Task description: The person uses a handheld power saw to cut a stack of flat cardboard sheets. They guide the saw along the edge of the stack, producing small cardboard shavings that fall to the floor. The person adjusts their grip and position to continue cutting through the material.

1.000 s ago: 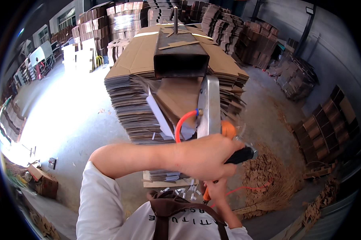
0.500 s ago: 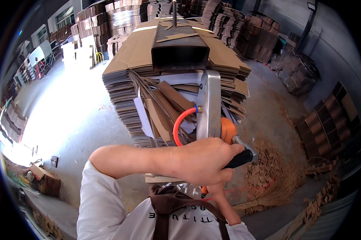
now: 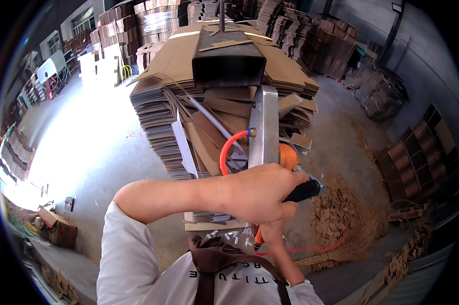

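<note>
Both my hands are on an air tool (image 3: 263,127) with a long grey metal body, an orange section and a red hose. My left hand (image 3: 265,193) reaches across from the left, its fingers closed round the black side grip (image 3: 302,190). Lower down, my right hand (image 3: 272,233) is closed on the orange handle (image 3: 259,237), partly hidden behind the left hand. The tool's far end meets the near face of a tall stack of cardboard sheets (image 3: 150,122). Loose cardboard strips (image 3: 204,137) and a white strip (image 3: 185,150) jut from that face.
A rectangular steel tube (image 3: 228,48) weighs down the stack's top, with a cardboard scrap on it. Cardboard scraps (image 3: 336,213) and a straw broom (image 3: 341,251) lie on the floor at right. Bundled cardboard (image 3: 417,147) stands at far right; more stacks (image 3: 285,28) stand behind.
The tool and both hands have moved slightly up and away from me. Strips beside the tool have shifted, and a long thin strip now slants across the stack's near face.
</note>
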### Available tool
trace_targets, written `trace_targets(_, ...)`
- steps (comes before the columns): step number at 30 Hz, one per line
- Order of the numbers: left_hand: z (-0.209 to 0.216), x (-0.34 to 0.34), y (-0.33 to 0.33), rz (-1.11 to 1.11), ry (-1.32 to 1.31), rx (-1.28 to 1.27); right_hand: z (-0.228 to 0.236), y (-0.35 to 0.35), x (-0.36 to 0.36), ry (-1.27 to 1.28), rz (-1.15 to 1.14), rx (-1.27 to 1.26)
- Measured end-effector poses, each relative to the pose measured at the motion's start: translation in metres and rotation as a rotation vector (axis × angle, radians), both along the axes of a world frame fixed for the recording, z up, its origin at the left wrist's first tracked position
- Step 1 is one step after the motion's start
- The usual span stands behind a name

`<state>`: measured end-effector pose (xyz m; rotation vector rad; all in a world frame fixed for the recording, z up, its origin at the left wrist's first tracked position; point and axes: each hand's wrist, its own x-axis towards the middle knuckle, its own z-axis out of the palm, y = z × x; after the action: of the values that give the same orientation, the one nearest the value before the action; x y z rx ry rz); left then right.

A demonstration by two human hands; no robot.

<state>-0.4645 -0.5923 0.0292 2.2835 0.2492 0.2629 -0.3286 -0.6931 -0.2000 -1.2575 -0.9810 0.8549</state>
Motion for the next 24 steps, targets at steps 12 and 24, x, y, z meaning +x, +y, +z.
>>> trace_targets(12,-0.011,-0.007,-0.009,0.024,0.019,-0.001,0.002,-0.009,-0.003,-0.088,-0.046,0.035)
trace_targets(24,-0.012,-0.007,-0.006,0.049,-0.037,-0.033,0.016,0.002,-0.004,-0.119,-0.039,0.07)
